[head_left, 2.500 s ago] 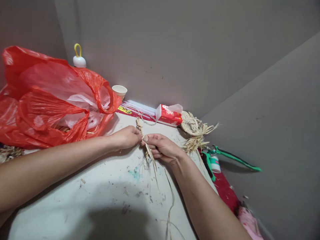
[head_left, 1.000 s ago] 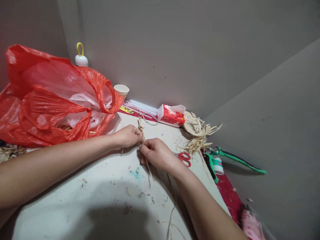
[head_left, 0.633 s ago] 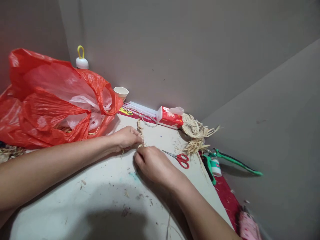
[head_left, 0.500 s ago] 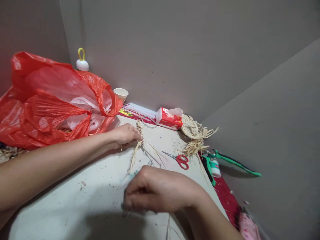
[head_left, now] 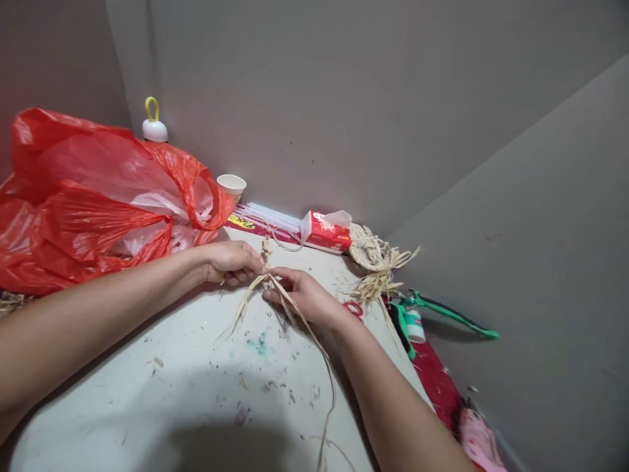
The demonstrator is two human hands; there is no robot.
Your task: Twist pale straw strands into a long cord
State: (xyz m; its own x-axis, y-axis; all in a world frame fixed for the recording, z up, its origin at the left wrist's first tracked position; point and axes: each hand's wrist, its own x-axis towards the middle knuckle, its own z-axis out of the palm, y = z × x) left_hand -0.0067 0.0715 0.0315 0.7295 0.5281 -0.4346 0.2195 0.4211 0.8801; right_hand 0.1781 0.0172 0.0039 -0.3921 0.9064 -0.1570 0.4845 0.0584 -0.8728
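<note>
A thin braid of dried straw (head_left: 266, 250) lies on the white table (head_left: 196, 387), its far end toward a wire ring (head_left: 284, 240). My left hand (head_left: 230, 261) is closed, pinching the braid's near end. My right hand (head_left: 303, 296) is closed on loose straw strands (head_left: 299, 318) that fan out from the braid, one trailing down toward the table's near edge. Another loose strand (head_left: 244, 305) splays to the left.
A red plastic bag (head_left: 93, 196) fills the left side. Along the back wall stand a paper cup (head_left: 231, 186), a white bottle with a yellow loop (head_left: 154, 124) and a red tissue pack (head_left: 325, 233). A woven straw piece (head_left: 373, 259), red scissors (head_left: 352, 307) and green pliers (head_left: 442, 318) lie right.
My right hand pulled back toward me, drawing the strands apart, then returned to the braid and gripped a strand. It now covers most of the scissors. My left hand stayed put.
</note>
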